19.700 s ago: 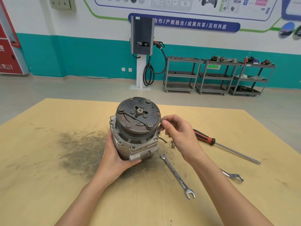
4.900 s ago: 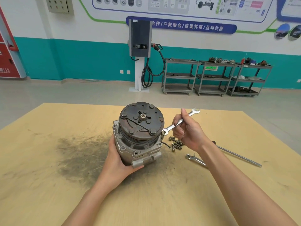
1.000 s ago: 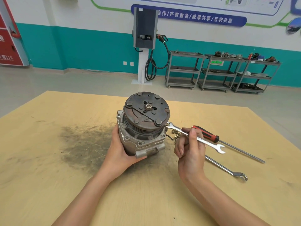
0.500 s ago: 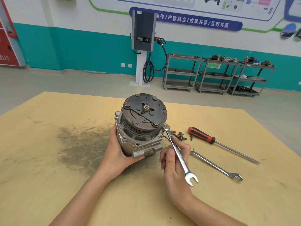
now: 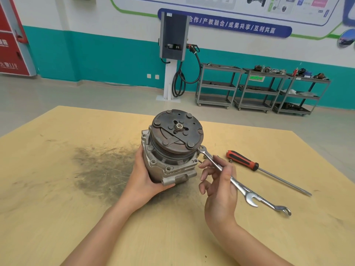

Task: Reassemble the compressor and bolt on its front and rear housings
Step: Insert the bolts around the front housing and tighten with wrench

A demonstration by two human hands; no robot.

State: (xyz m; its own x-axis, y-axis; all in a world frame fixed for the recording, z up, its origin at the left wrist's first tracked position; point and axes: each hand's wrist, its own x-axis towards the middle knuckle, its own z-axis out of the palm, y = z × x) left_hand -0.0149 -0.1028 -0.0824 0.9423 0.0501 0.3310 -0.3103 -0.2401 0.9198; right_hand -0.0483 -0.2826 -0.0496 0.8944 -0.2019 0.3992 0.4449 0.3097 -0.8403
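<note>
Our left grip (image 5: 143,179) cups the compressor (image 5: 171,148); our right grip (image 5: 218,181) pinches the wrench (image 5: 236,184), fingers loosely curled.

Left hand (image 5: 143,181) steadies compressor (image 5: 171,148); right hand (image 5: 219,187) holds wrench (image 5: 226,172) on its side.

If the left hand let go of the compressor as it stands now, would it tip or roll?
Probably it would tip: the compressor stands tilted, cradled by the left hand. Its round metal body looks heavy and might roll on the table. The wrench in the right hand would hardly steady it.
</note>
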